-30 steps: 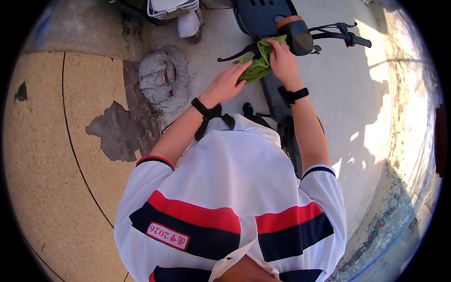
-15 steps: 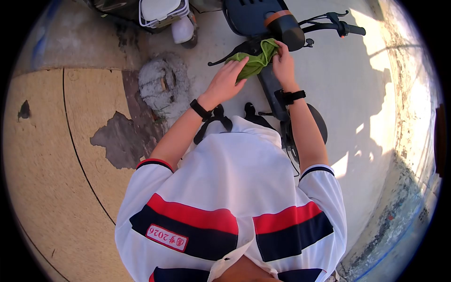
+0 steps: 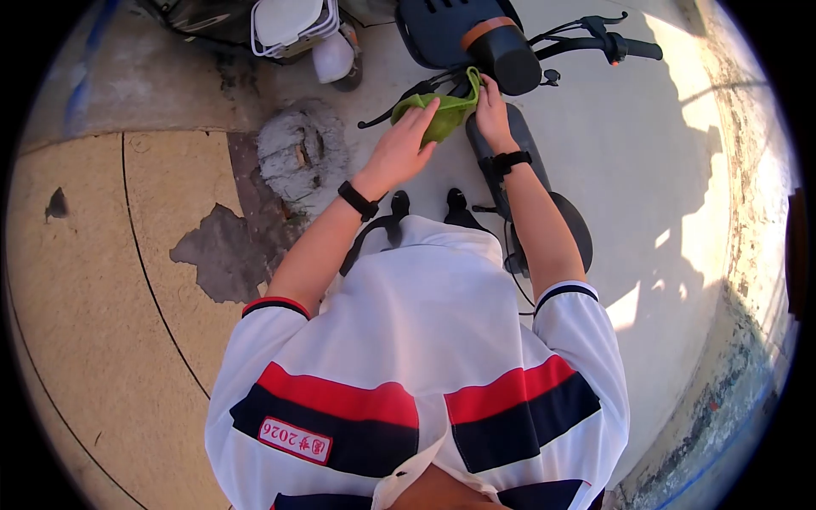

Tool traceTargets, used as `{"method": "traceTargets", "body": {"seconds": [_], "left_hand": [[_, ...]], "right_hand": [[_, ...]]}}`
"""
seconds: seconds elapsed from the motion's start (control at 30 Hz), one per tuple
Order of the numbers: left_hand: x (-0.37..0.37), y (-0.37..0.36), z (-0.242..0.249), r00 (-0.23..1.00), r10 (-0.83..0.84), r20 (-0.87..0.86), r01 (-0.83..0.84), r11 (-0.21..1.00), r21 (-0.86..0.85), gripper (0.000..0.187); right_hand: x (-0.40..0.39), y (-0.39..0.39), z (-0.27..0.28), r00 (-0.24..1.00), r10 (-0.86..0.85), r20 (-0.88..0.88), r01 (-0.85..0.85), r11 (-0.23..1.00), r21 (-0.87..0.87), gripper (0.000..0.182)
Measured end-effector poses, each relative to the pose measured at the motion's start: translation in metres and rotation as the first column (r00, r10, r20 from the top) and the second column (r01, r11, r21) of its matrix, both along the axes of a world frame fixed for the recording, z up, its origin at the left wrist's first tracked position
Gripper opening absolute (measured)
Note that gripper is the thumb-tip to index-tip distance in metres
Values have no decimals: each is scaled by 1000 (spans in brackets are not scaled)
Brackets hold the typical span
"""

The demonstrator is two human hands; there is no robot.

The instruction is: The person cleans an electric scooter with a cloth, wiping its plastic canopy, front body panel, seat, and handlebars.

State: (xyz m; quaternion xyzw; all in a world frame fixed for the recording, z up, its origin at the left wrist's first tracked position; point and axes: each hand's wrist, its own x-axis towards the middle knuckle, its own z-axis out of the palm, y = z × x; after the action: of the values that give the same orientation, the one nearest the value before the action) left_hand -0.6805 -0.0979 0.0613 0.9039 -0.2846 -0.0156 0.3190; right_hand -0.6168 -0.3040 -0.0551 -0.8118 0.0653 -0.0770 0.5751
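A green cloth (image 3: 445, 121) is bunched between my two hands, over the left side of an electric scooter's handlebar. My left hand (image 3: 398, 151) is closed on the cloth's left part, its fingers pressed along the fabric. My right hand (image 3: 493, 121) pinches the cloth's upper right end, close to the cup-shaped black holder with an orange band (image 3: 503, 59). A brake lever (image 3: 374, 119) sticks out to the left of the cloth. The grip on that side is mostly hidden under the fabric and my hand.
The scooter's dark front basket (image 3: 450, 30) and right handlebar grip (image 3: 639, 49) lie ahead. Its seat (image 3: 525, 140) is beside my right forearm. A round, rough concrete lump (image 3: 297, 157) sits on the ground to the left. Another vehicle with a white basket (image 3: 289, 24) stands at the upper left.
Both hands and the cloth have shifted slightly left. The cloth's right end now looks pulled up and narrower. The seat shows more beside my right wrist.
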Motion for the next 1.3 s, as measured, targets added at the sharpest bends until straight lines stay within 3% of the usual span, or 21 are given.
{"method": "traceTargets", "body": {"seconds": [0.17, 0.3, 0.4, 0.43, 0.57, 0.67, 0.77, 0.9, 1.0, 1.1, 1.2, 1.3], "left_hand": [[-3, -5, 4, 998, 49, -46, -48, 999, 13, 76], [-4, -5, -3, 997, 69, -46, -70, 997, -19, 74], [-4, -6, -4, 994, 84, -74, -86, 996, -33, 72], [-5, -6, -6, 994, 84, -67, -87, 995, -41, 71], [-6, -7, -13, 994, 103, -29, -105, 993, -47, 70], [-7, -10, -11, 992, 120, -42, -121, 992, -32, 70], [-8, -13, -10, 992, 129, 2, -129, 991, -20, 71], [-8, -13, -12, 989, 143, 35, -143, 990, 0, 72], [-9, -13, -15, 988, 146, 51, -146, 989, 10, 72], [-10, -15, -14, 987, 150, 49, -151, 988, 13, 73], [-9, -16, -14, 987, 151, 56, -152, 988, 10, 72], [-9, -15, -15, 985, 144, 90, -146, 989, 10, 72]], "right_hand": [[3, -1, 5, 1000, -12, -29, 15, 993, 117, 34], [-14, 9, 38, 995, -19, 101, 0, 983, 184, 29], [-20, 15, 48, 949, 58, 310, -84, 994, 69, 26], [-23, 15, 56, 910, 110, 399, -96, 994, -55, 24], [-24, 16, 60, 735, 260, 626, -154, 963, -220, 26], [-27, 13, 56, 817, 292, 497, -215, 954, -207, 33], [-21, 16, 40, 890, 72, 451, -69, 997, -23, 34], [-14, 5, 5, 999, 6, 54, -12, 994, 110, 39], [-25, 2, -21, 998, 4, 66, -1, 999, -44, 42], [-49, -2, -41, 992, 113, 58, -101, 980, -174, 46], [-57, -2, -43, 975, -4, 223, 46, 982, -185, 40], [-47, -8, -39, 988, -86, 129, 94, 994, -60, 28]]}}
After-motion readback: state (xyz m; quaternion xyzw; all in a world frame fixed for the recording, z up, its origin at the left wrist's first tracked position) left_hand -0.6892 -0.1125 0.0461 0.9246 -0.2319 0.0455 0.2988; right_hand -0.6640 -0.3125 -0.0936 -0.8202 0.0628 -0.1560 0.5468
